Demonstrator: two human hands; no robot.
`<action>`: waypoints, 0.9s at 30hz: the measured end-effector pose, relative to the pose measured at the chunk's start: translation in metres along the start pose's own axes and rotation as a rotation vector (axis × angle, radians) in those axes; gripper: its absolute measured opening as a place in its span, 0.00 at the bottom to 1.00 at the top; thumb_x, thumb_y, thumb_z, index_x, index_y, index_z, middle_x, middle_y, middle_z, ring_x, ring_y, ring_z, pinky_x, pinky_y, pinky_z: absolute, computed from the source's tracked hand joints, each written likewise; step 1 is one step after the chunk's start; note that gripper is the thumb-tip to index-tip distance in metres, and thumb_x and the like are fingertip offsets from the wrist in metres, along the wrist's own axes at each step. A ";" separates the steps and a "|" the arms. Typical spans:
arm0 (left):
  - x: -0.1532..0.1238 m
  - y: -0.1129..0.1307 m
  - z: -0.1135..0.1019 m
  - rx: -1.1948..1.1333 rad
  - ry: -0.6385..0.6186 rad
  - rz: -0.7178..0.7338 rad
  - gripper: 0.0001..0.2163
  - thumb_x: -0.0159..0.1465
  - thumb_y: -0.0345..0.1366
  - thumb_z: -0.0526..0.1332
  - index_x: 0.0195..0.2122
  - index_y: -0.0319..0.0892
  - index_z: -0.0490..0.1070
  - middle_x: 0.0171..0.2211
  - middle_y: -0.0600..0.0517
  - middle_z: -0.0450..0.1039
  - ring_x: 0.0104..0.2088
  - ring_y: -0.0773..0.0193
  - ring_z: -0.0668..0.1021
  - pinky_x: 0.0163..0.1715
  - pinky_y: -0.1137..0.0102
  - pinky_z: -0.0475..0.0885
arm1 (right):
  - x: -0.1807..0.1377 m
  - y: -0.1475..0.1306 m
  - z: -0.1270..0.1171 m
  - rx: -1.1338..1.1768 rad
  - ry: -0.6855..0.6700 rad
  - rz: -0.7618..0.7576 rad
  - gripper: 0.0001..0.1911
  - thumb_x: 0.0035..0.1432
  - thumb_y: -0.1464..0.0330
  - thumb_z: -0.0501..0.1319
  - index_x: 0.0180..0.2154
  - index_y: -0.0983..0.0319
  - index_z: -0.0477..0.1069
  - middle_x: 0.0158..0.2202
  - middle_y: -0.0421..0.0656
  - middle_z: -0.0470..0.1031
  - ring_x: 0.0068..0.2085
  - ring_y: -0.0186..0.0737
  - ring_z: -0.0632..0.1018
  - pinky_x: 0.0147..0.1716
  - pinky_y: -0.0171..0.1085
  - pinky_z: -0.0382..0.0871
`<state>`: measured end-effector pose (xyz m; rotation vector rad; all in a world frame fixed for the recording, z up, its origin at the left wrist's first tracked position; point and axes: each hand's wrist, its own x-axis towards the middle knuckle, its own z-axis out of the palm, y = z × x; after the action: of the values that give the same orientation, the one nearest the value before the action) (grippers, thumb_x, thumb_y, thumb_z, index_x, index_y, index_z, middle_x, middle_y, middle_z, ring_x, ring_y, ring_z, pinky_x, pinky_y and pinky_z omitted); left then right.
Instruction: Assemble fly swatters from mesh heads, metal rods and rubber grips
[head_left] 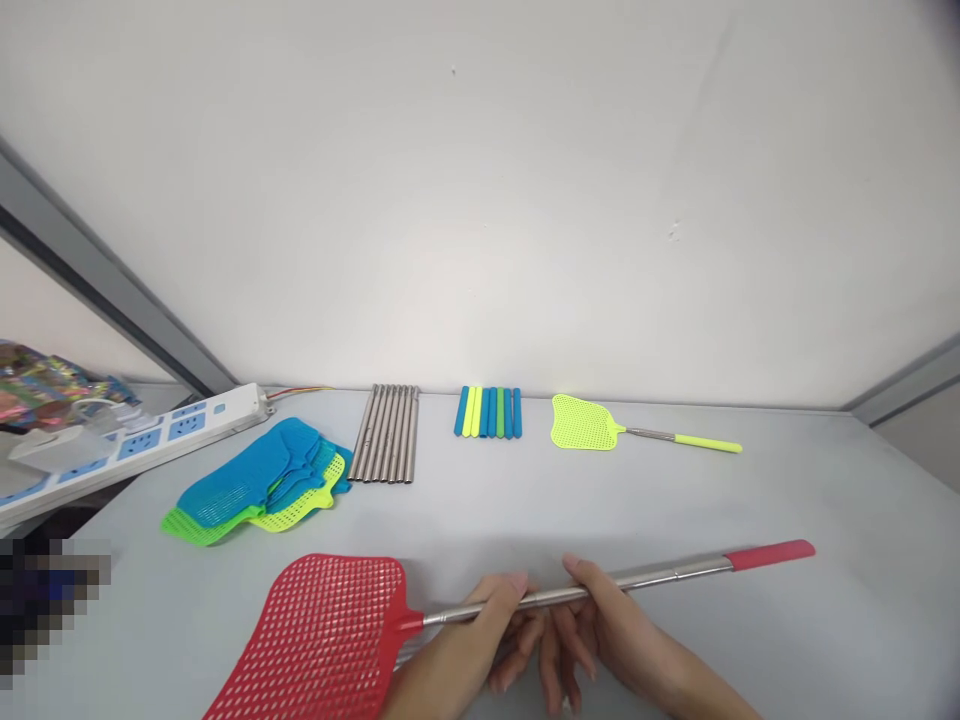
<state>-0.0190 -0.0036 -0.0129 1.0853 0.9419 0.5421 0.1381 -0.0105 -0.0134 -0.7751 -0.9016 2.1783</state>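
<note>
A red fly swatter [322, 625] with an extended metal telescopic shaft and a red grip lies across both my hands, close to the camera. Its perforated head is at the left, its grip at the upper right. My left hand [504, 625] closes on the shaft, thumb on top, nearer the head. Farther along toward the grip, my right hand [611, 620] holds the same shaft with the thumb over it. The lower fingers of both hands hang loosely beneath the shaft, close together. The bottom of the swatter head runs out of view.
Loose swatter heads [240, 475] in blue, green and yellow lie piled at left. Metal telescopic rods [386, 435] and coloured grip sleeves [487, 412] line up by the wall, beside a yellow fly swatter [585, 423]. A power strip [210, 415] borders the left edge.
</note>
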 end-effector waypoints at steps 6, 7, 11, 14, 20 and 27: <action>0.010 0.011 -0.003 -0.061 0.082 0.120 0.19 0.60 0.44 0.45 0.18 0.39 0.62 0.11 0.58 0.55 0.15 0.71 0.60 0.20 0.75 0.56 | -0.002 -0.008 -0.001 -0.161 0.171 -0.120 0.30 0.56 0.56 0.40 0.09 0.63 0.56 0.13 0.45 0.66 0.20 0.35 0.67 0.24 0.35 0.57; 0.010 0.012 -0.004 -0.075 0.111 0.146 0.19 0.60 0.43 0.45 0.18 0.39 0.62 0.11 0.58 0.55 0.15 0.72 0.60 0.21 0.75 0.57 | -0.003 -0.010 -0.001 -0.156 0.203 -0.128 0.29 0.56 0.56 0.42 0.09 0.62 0.56 0.13 0.44 0.66 0.19 0.34 0.66 0.24 0.35 0.57; 0.011 0.017 -0.010 -0.111 0.200 0.232 0.21 0.61 0.43 0.43 0.18 0.38 0.63 0.13 0.57 0.59 0.14 0.73 0.60 0.21 0.74 0.57 | -0.002 -0.015 -0.005 -0.100 0.366 -0.147 0.28 0.56 0.58 0.44 0.08 0.61 0.53 0.12 0.41 0.62 0.20 0.35 0.65 0.27 0.36 0.56; 0.012 0.019 -0.014 -0.053 0.323 0.281 0.21 0.61 0.43 0.45 0.17 0.38 0.64 0.13 0.56 0.60 0.14 0.73 0.60 0.19 0.74 0.56 | -0.003 -0.020 -0.008 -0.108 0.448 -0.151 0.27 0.55 0.58 0.46 0.09 0.61 0.52 0.13 0.41 0.61 0.21 0.34 0.64 0.27 0.36 0.56; 0.015 0.013 -0.012 -0.008 0.404 0.255 0.20 0.61 0.42 0.46 0.16 0.38 0.63 0.12 0.56 0.59 0.14 0.72 0.60 0.20 0.74 0.56 | -0.004 -0.025 -0.008 -0.072 0.448 -0.160 0.24 0.55 0.58 0.46 0.11 0.62 0.53 0.14 0.39 0.59 0.21 0.34 0.62 0.25 0.35 0.54; 0.013 0.013 -0.011 -0.037 0.416 0.266 0.22 0.61 0.43 0.44 0.15 0.39 0.62 0.09 0.58 0.54 0.14 0.72 0.59 0.21 0.74 0.55 | -0.004 -0.027 -0.014 -0.015 0.462 -0.268 0.23 0.56 0.62 0.46 0.12 0.62 0.53 0.14 0.39 0.57 0.21 0.33 0.60 0.25 0.35 0.53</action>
<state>-0.0204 0.0172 -0.0075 1.0914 1.1469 1.0287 0.1596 0.0067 0.0001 -1.0437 -0.7328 1.6651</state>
